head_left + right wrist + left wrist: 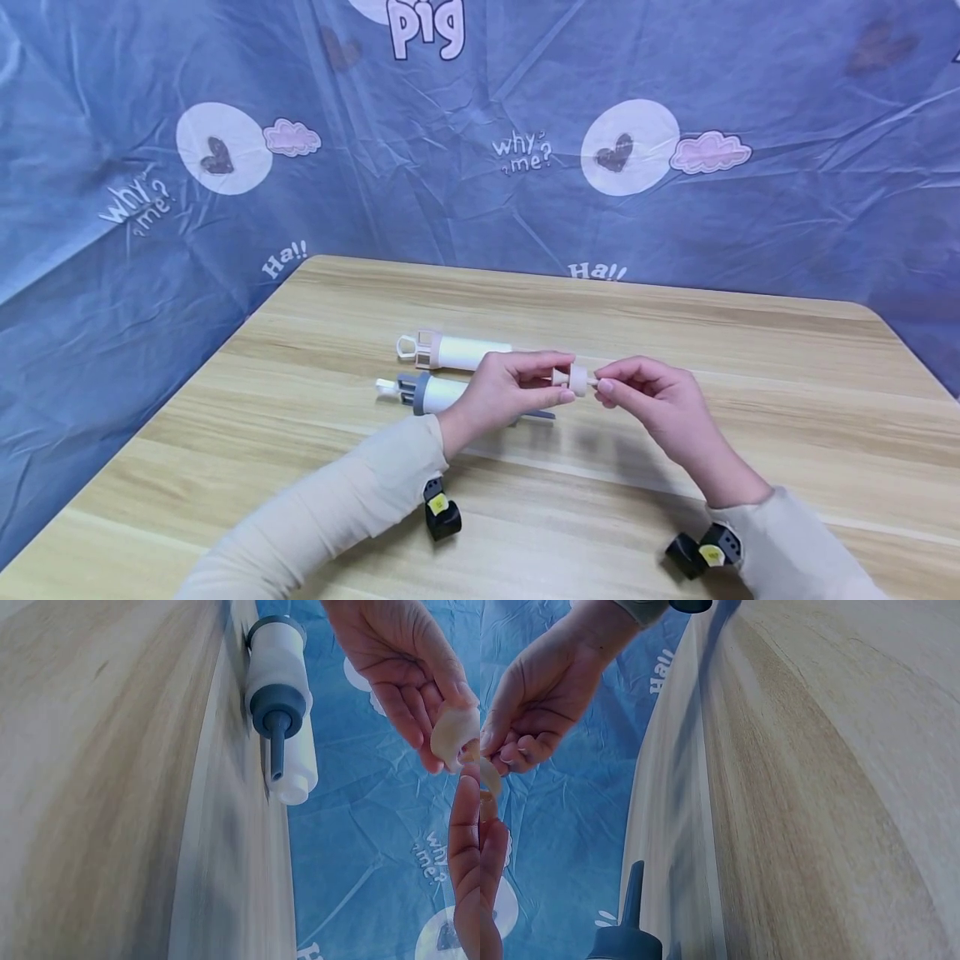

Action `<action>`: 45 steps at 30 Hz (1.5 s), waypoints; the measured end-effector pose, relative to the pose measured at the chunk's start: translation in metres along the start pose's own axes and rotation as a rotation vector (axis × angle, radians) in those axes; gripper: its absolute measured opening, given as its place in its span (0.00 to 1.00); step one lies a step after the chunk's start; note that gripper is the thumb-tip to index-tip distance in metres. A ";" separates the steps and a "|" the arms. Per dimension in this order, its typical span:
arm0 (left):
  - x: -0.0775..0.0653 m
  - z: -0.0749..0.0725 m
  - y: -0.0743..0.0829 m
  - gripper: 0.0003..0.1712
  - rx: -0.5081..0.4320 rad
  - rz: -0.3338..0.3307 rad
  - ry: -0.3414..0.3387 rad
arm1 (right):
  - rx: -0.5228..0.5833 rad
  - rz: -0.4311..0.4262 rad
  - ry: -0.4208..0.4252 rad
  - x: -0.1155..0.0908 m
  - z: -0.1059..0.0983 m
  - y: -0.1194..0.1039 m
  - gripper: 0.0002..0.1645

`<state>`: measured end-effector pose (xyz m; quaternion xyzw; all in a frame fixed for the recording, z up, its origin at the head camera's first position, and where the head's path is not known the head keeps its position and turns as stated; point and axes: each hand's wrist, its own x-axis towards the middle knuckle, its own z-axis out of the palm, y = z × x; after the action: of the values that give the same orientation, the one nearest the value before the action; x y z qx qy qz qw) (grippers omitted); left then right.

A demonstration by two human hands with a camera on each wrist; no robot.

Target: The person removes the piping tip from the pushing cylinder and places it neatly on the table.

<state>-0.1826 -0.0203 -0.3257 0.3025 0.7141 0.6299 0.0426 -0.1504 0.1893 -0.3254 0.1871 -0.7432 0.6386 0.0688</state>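
Note:
In the head view, my left hand holds a pale pink nozzle cap between thumb and fingers. My right hand pinches the cap's thin tip from the other side. Both hands are raised over the table. Behind the left hand lies a white syringe-like tube with a pink end and a white ring handle. Nearer is a similar tube with a dark grey end, partly hidden by that hand. The right wrist view shows its grey nozzle fitted, while the other tube's white neck is bare.
The wooden table spreads under both arms, with a blue printed cloth hanging behind its far edge. A black wrist camera hangs under the left sleeve, another black wrist camera under the right.

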 end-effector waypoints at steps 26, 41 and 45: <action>-0.002 0.003 0.001 0.24 0.000 -0.066 0.046 | -0.025 -0.029 0.003 -0.001 0.009 -0.003 0.09; -0.001 0.006 0.000 0.23 0.014 -0.024 0.075 | 0.004 0.002 0.039 -0.002 0.014 -0.001 0.22; -0.002 0.006 0.000 0.23 0.010 -0.013 0.070 | -0.006 0.010 0.041 -0.004 0.016 0.000 0.22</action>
<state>-0.1781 -0.0159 -0.3280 0.2756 0.7203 0.6362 0.0201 -0.1448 0.1743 -0.3297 0.1702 -0.7444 0.6405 0.0815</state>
